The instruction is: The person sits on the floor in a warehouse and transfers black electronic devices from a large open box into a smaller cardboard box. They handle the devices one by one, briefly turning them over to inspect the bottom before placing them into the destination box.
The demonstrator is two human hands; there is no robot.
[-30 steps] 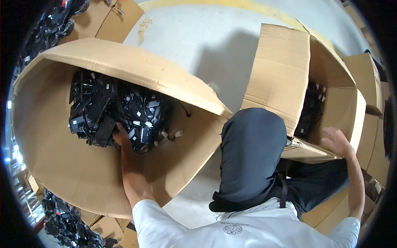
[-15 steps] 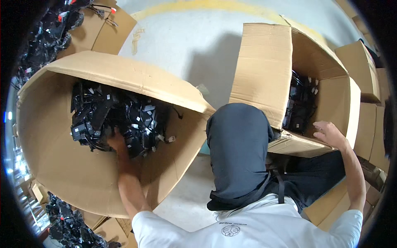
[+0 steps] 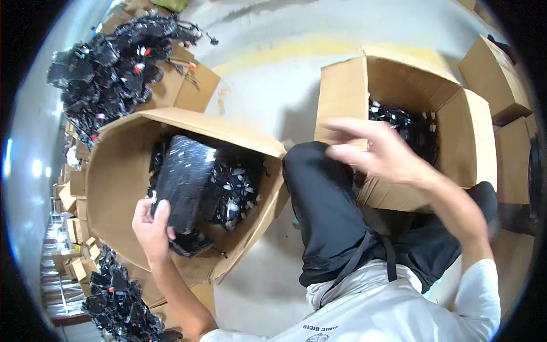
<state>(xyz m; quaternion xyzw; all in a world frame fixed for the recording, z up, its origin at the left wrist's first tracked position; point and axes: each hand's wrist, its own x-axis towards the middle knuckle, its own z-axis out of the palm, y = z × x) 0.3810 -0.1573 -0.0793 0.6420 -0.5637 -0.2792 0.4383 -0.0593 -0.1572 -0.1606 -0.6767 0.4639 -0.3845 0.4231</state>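
Note:
My left hand (image 3: 152, 231) grips the near left edge of a flat, glossy black rectangular plastic part (image 3: 185, 176), thumb on top. This part is slightly blurred and hovers tilted over the left carton (image 3: 111, 194). Beneath it lies a heap of black plastic parts with white connectors (image 3: 233, 188), partly covered by the held piece. My right hand (image 3: 379, 149) is in the air by my knee, fingers stretched and apart, with nothing in them. It passes in front of the left side of the right carton (image 3: 481, 148), which holds similar black parts (image 3: 419, 128).
At the far left, a large pile of black parts with cables (image 3: 108, 71) rests on cartons. Another black pile (image 3: 117, 296) is at the lower left. Closed cartons (image 3: 493, 80) stand along the right. My bent leg (image 3: 319, 199) is between the two open cartons.
My left hand has risen out of the heap, now with a black plastic part in it. My right hand has left the right carton's near edge and moved left. The view has shifted.

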